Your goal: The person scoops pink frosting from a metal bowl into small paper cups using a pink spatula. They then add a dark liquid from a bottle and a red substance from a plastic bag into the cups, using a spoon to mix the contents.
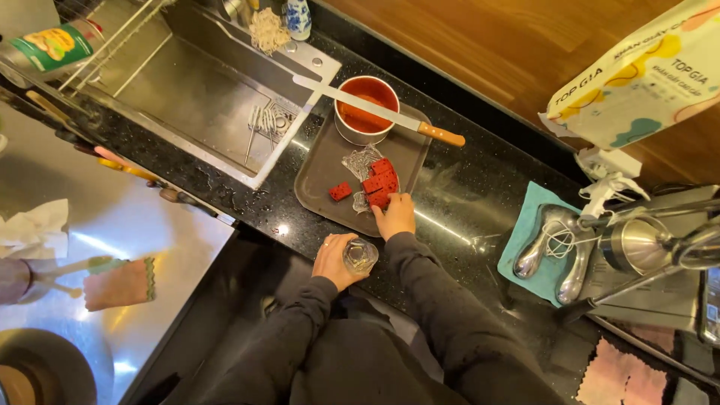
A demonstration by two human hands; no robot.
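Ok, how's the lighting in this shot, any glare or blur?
Head view: warm indoor light; bright glare on the steel surface at left and streaks on the wet black counter; edges bend from the wide lens; the red cubes and both hands stay fairly sharp.

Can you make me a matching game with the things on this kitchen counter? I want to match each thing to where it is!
Things:
1. knife
2. red cubes
3. small glass
4. metal squeezer

Places:
A. on the blue cloth
B. held in the left hand
C. lying across the top of the red pot
D. on the grey tray, under the right hand's fingertips

Pairs: 1-C, 2-D, 3-B, 4-A

Here are the red pot, grey tray, blue cloth, left hand and right hand.
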